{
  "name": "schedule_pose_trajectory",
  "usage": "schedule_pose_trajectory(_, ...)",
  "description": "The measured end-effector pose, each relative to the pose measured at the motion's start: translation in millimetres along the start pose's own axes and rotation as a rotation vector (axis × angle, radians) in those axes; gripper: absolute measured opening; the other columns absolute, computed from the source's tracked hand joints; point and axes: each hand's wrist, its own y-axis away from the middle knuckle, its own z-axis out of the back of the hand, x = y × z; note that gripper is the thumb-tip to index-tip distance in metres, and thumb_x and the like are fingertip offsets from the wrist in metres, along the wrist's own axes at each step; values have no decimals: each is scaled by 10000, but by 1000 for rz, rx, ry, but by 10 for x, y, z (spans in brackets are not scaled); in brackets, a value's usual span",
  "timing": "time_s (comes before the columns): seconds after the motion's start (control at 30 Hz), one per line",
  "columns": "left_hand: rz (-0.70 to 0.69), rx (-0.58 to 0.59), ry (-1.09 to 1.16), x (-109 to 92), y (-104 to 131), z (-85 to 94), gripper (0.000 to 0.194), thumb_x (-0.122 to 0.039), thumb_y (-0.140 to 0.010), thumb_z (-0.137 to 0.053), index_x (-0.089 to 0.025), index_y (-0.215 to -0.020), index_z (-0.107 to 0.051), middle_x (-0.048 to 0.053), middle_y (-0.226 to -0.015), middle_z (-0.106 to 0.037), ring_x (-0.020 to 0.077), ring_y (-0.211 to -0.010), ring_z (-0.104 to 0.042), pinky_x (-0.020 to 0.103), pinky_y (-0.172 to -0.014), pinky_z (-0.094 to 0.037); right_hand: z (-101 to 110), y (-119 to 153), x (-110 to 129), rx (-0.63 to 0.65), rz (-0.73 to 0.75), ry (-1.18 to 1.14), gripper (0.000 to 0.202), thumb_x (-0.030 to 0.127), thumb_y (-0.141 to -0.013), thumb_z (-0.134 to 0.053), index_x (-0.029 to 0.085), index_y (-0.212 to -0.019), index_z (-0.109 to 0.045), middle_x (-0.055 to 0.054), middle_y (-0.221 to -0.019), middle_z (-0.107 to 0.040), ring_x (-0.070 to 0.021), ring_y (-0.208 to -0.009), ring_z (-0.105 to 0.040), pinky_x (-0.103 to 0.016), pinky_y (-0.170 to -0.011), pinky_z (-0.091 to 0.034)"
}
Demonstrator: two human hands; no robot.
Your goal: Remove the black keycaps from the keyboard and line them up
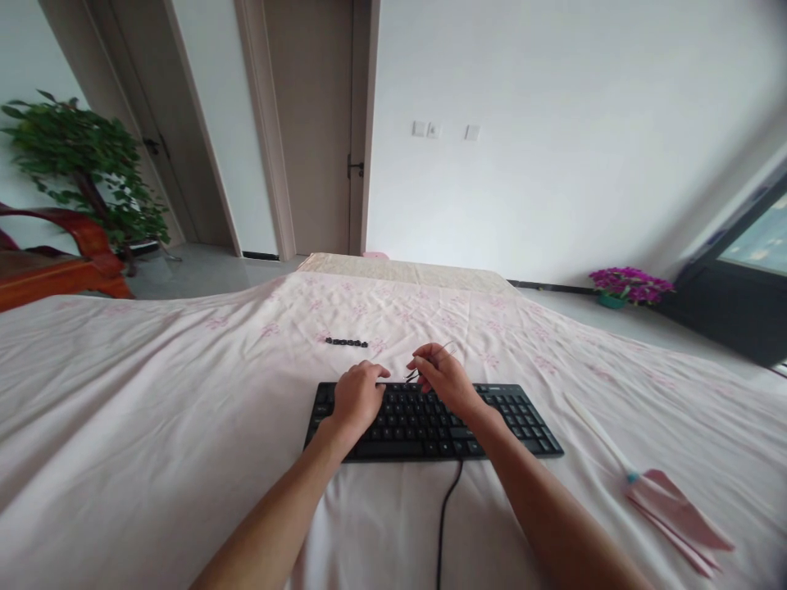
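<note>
A black keyboard [399, 426] lies on a pale pink flowered cloth. My left hand [360, 396] rests on its upper left part, fingers bent and close together near the top row of keys; whether anything is between them is hidden. Over the top middle of the keyboard, my right hand [443, 378] is closed on a thin wire-like tool [413, 375], whose tips point left toward my left fingers. Beyond the keyboard, to the left, several small black keycaps [348, 342] lie in a short row.
A cable [442, 524] runs from the keyboard toward me. At the right lies a pale stick with a pink cloth-like end [673, 512]. Past the cloth-covered surface [184, 385] stand a wooden chair [92, 246], a green plant [79, 156] and purple flowers [633, 284].
</note>
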Motion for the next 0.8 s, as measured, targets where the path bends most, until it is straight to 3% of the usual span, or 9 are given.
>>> schedule_pose_trajectory(0.13,22,52,33,-16,-51,-10,237,-151,-764,-602,-269,-942,-704,30,-1014,-692,206,-982,-620,291,-838,-453,-70,40,-42,-60,47,78,253,363,-798,-574,184,-968,-521,7,-708,-634,-108,-511,-559,-214,-453,-470)
schedule_pose_trajectory(0.37,39,55,107,7,-37,-72,200,-212,-774,-619,-291,-930,-717,12,-1011,-712,210,-984,-630,299,-854,-454,-153,72,-51,-39,122,207,197,350,-809,-569,207,-939,-533,43,-643,-588,-119,-508,-571,-223,-473,-457)
schedule_pose_trajectory(0.63,-26,96,106,-3,-24,-70,192,-309,-748,-689,-283,-937,-708,-11,-1015,-710,194,-974,-628,270,-844,-438,-181,47,21,-23,232,440,154,295,-845,-535,194,-960,-525,16,-729,-626,-136,-630,-592,-256,-640,-441)
schedule_pose_trajectory(0.8,47,77,22,-71,-19,-90,226,-373,-760,-683,-266,-959,-685,-6,-985,-716,193,-934,-642,271,-800,-426,-208,-10,47,18,294,521,124,272,-872,-503,197,-971,-499,5,-787,-643,-145,-707,-603,-254,-687,-421)
